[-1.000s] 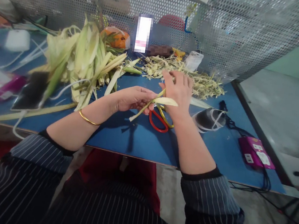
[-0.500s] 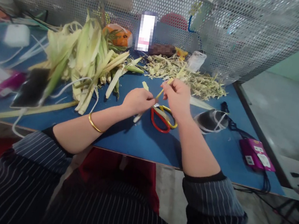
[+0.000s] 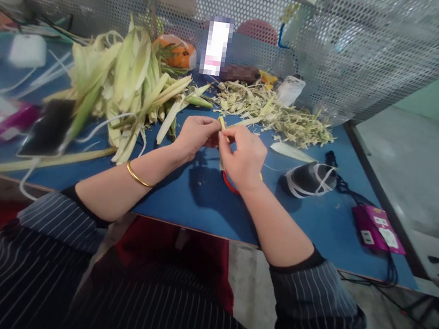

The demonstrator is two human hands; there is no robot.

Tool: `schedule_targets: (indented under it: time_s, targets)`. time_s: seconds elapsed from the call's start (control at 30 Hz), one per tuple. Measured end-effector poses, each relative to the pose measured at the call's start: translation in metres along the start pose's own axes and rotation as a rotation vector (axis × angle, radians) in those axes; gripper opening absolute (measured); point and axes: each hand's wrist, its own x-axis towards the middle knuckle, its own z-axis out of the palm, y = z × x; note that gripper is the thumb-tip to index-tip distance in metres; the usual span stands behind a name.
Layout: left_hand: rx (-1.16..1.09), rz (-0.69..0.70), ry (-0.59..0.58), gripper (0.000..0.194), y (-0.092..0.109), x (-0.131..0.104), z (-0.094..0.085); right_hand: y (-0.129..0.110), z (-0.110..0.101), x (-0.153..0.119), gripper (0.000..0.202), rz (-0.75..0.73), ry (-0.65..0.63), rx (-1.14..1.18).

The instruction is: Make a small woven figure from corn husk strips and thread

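My left hand [image 3: 197,135] and my right hand [image 3: 244,154] meet over the blue table, pinching a narrow pale-green husk strip [image 3: 222,124] between their fingertips. Beneath my right hand lie scissors with red handles [image 3: 230,182], mostly covered by it. A big bunch of long green and cream corn husks [image 3: 128,74] stands left of my hands. Behind and to the right spreads a heap of short shredded husk pieces [image 3: 278,115]. One loose pale husk [image 3: 291,152] rests to the right of my right hand.
A black spool wrapped in white cord [image 3: 309,180] and a magenta power box [image 3: 379,227] are at the right. On the left are a dark phone [image 3: 48,128] with a cable and a white charger [image 3: 28,50]. A perforated metal screen [image 3: 257,2] borders the back.
Both hands have come together, my right one moving left and down over the scissors. The strip, earlier stretched between the hands, now sticks up a little from the joined fingertips.
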Motion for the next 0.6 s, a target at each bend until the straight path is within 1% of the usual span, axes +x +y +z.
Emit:
schedule_targets:
  time_s: [0.07, 0.13, 0.2, 0.3, 0.37, 0.43, 0.5, 0.57, 0.6]
  targets:
    - [-0.045, 0.004, 0.009, 0.016, -0.004, 0.001, 0.002, -0.002, 0.001, -0.001, 0.015, -0.023, -0.014, -0.021]
    - [-0.094, -0.021, 0.008, 0.016, -0.006, 0.001, 0.003, -0.003, 0.001, 0.000, 0.017, -0.042, -0.002, -0.031]
    - [-0.128, -0.036, 0.018, 0.018, -0.006, 0.001, 0.003, -0.004, 0.000, 0.000, 0.019, -0.075, 0.003, -0.027]
    - [-0.125, -0.032, 0.043, 0.023, -0.005, 0.000, 0.003, -0.005, 0.000, 0.000, 0.022, -0.133, -0.034, -0.030]
    - [-0.113, -0.043, 0.031, 0.025, -0.003, 0.000, 0.003, -0.005, 0.000, -0.001, 0.022, -0.118, -0.052, -0.033]
    - [-0.119, -0.068, 0.006, 0.020, -0.001, 0.001, 0.002, -0.004, 0.000, -0.001, 0.020, -0.070, -0.051, -0.032]
    - [-0.144, -0.122, -0.011, 0.015, 0.002, 0.002, 0.001, -0.002, 0.000, -0.002, 0.018, -0.030, -0.039, -0.031]
    - [-0.162, -0.175, -0.015, 0.016, 0.005, 0.001, 0.001, -0.001, 0.001, -0.002, 0.017, -0.009, -0.033, -0.042]
    - [-0.156, -0.179, -0.018, 0.017, 0.006, 0.001, 0.001, 0.000, 0.001, -0.002, 0.017, -0.007, -0.043, -0.050]
